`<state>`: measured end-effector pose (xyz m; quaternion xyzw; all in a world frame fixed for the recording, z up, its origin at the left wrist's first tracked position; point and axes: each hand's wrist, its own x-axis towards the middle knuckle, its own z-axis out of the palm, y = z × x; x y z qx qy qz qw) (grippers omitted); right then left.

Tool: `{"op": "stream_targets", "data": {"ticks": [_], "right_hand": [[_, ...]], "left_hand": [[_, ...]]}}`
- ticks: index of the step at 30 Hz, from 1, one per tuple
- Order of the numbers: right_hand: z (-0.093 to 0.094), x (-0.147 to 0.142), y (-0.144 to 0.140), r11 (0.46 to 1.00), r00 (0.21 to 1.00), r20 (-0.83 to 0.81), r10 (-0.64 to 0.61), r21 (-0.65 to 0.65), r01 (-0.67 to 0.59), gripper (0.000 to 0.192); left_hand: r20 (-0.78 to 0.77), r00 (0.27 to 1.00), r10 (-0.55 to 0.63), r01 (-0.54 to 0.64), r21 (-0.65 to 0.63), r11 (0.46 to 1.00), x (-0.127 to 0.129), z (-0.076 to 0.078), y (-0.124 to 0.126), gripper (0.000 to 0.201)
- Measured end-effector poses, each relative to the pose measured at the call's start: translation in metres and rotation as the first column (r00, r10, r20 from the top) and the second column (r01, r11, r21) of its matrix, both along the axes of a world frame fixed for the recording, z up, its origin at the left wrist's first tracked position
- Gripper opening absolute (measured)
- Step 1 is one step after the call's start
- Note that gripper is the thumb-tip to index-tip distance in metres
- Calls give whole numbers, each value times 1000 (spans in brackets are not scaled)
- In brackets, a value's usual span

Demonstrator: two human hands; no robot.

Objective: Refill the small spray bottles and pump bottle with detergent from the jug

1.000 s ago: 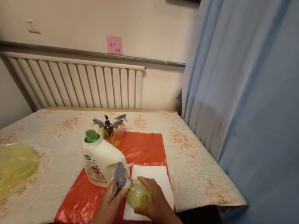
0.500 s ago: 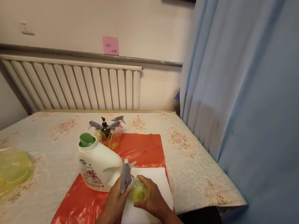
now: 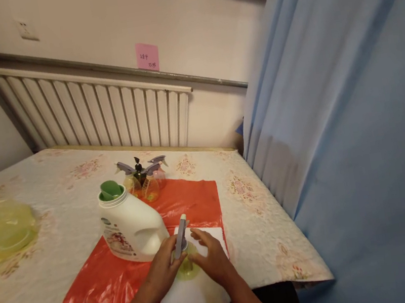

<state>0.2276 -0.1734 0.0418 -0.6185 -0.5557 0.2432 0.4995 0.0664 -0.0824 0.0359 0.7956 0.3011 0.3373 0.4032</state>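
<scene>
A squat spray bottle [image 3: 188, 270] with clear yellowish walls and a grey trigger head stands upright or nearly so on a white cloth. My left hand [image 3: 163, 268] is closed around the grey head and neck from the left. On the other side, my right hand [image 3: 215, 258] has its thumb and fingers apart, close to the bottle; whether the thumb touches it I cannot tell. To the left of the bottle stands a large white jug [image 3: 133, 229] with a green scoop or cap [image 3: 112, 190] sitting in its mouth. The white cloth [image 3: 205, 294] lies under the bottle.
Red plastic sheeting [image 3: 190, 199] covers part of the floral bedspread [image 3: 267, 243]. Behind the jug are several bottles, including an orange-tinted spray bottle [image 3: 150, 189] and a dark pump bottle [image 3: 138, 172]. A yellow bag [image 3: 1, 229] lies left; a blue curtain [image 3: 337, 125] hangs right.
The spray bottle has gone from tilted between both hands to more upright on the cloth. My right hand has loosened from its body, and its fingers have spread.
</scene>
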Motion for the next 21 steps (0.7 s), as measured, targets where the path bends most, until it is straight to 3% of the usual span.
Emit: {"op": "stream_targets", "data": {"ticks": [3,6,14,21], "right_hand": [[21,-9,2,995,999,42,-17,99,12,45],[26,-20,4,992,994,99,-36,120,24,38],[17,-31,9,986,987,113,-112,135,96,28],[-1,-46,16,925,926,-130,-354,99,367,17]], "left_hand": [[13,1000,-5,4,17,1000,3,1,-4,30],[13,1000,7,-8,26,1000,3,1,-5,28],[74,993,89,-93,51,994,7,-8,-10,28],[146,979,141,-153,70,986,15,-20,-20,30]]}}
